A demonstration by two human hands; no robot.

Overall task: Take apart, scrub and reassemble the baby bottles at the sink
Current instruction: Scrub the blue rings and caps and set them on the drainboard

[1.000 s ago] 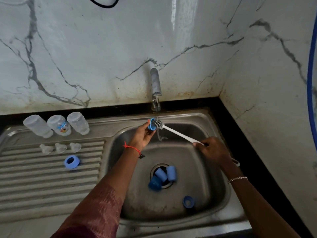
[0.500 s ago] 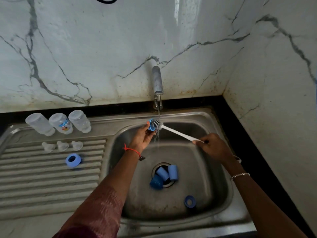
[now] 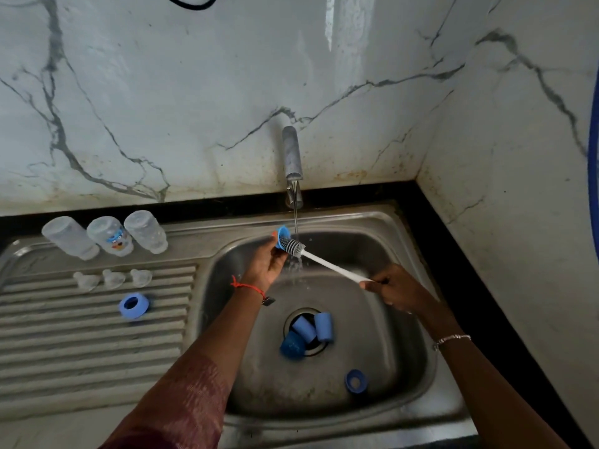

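Head view: left hand [image 3: 265, 264] pinches a blue plastic bottle ring [image 3: 281, 236], right hand [image 3: 398, 290] grips a white long-handled brush [image 3: 330, 266] whose axis runs up-left into it.

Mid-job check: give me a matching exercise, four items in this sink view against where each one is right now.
Things:
1. bottle brush
2. blue caps
3. clear nipples
4. clear bottles

Places:
A. over the drain
B. gripped by the right hand
C. on the drainboard ridges
D. in a row behind the ridges

Pairs: 1-B, 2-A, 3-C, 4-D
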